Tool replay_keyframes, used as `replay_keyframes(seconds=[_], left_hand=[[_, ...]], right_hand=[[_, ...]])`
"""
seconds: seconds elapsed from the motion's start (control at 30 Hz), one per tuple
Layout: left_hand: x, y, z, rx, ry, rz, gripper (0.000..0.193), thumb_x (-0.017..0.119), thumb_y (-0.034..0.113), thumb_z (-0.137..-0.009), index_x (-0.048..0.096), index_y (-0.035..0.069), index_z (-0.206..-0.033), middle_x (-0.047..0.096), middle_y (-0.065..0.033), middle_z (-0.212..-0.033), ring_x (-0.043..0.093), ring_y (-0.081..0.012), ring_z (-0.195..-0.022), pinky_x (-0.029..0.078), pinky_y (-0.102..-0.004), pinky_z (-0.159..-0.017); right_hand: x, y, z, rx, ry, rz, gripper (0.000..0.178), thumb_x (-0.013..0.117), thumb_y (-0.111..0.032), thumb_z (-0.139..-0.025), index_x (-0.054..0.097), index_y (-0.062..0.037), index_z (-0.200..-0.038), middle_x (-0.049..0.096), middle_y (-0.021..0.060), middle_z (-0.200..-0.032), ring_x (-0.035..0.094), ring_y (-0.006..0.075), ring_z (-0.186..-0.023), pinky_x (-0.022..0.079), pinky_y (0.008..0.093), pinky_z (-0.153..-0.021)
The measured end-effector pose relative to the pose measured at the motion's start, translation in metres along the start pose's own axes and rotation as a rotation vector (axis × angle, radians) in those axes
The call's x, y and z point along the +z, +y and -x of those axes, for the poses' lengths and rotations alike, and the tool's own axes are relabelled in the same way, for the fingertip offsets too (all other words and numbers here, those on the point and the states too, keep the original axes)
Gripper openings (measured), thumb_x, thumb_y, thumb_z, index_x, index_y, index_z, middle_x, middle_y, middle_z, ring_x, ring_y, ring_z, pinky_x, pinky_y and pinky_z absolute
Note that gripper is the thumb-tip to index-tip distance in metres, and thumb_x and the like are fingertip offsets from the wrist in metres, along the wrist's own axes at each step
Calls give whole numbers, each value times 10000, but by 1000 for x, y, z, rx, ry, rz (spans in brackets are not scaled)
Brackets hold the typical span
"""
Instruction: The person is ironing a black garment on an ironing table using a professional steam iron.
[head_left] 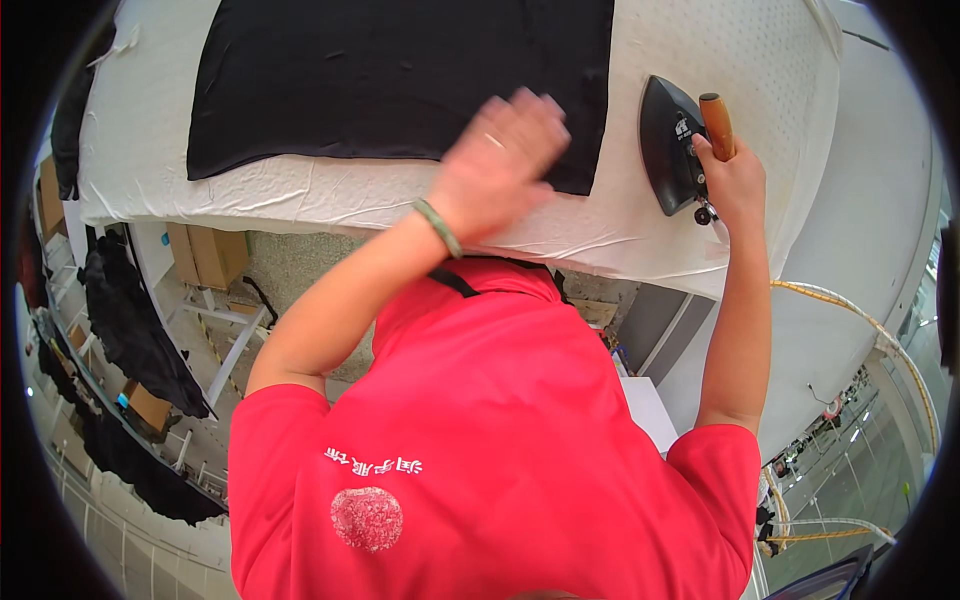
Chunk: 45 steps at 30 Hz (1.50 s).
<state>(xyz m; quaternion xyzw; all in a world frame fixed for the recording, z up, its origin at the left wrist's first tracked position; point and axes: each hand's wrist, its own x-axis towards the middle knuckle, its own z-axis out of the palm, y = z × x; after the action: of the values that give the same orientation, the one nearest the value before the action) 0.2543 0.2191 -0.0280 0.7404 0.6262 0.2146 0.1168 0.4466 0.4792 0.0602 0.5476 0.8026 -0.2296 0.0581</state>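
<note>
Cloth [400, 80], black and lightly rippled, lies on a white padded table [770, 70]. Ripples could be pressed into creases if the iron [665, 150], right of the cloth, ran over them unsmoothed; if hot, it could also burn the left hand [500, 165] over the cloth's near right corner. That hand's fingers are extended, close together, blurred; contact is unclear. The right hand [738, 185], beyond the cloth's right edge, curls around the iron's wooden handle [717, 130].

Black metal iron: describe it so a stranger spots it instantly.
A broad white cloth-covered table lies across the top. Right of the flat black cloth on it is the black metal iron, pointed at its far end; its rounded orange-brown handle sets it apart from that cloth.
</note>
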Motion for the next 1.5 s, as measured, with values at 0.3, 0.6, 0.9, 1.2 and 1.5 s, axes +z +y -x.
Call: replay_keyframes(seconds=[0.3, 0.6, 0.9, 1.2, 1.5], left_hand=[[17, 21, 11, -82, 30, 206, 938, 844, 427, -764, 474, 27, -1528, 423, -163, -1638, 345, -356, -1551, 231, -526, -1285], [-77, -56, 151, -691, 491, -129, 459, 705, 160, -990, 592, -12, -1401, 698, -161, -1264, 689, -315, -1126, 549, -446, -1002], [-82, -23, 156, -1445, 1170, 1357, 449, 674, 171, -1034, 558, -11, -1428, 707, -132, -1094, 691, -137, -799, 577, -275, -686], [-76, -38, 134, -1470, 852, 1683, 241, 735, 266, -1009, 645, 57, -1088, 716, -65, -886, 688, -137, -667, 519, -241, -568], [-72, -49, 126, -1626, 588, 1416, 297, 778, 313, -979, 627, 74, -886, 695, -52, -744, 675, -148, -583, 498, -246, -527]], right_hand=[[-5, -8, -10, 202, -137, -122, 370, 763, -368, -939, 719, -21, -1061, 659, 87, -731, 628, 169, -595, 499, 342, -576], [19, -81, 34, -307, 19, -14, 414, 779, -362, -943, 696, -28, -1173, 720, 113, -811, 699, 240, -731, 546, 371, -689], [88, -218, 62, -502, -335, 291, 444, 733, -280, -928, 653, -36, -1291, 744, 260, -990, 713, 451, -957, 573, 513, -836], [75, -155, 146, -217, -375, 131, 558, 789, -225, -878, 593, -36, -1365, 753, 233, -1000, 726, 447, -945, 581, 482, -815], [76, -76, 166, 127, -50, -109, 539, 822, -221, -870, 628, -23, -1333, 755, 239, -1027, 739, 432, -958, 582, 454, -839]])
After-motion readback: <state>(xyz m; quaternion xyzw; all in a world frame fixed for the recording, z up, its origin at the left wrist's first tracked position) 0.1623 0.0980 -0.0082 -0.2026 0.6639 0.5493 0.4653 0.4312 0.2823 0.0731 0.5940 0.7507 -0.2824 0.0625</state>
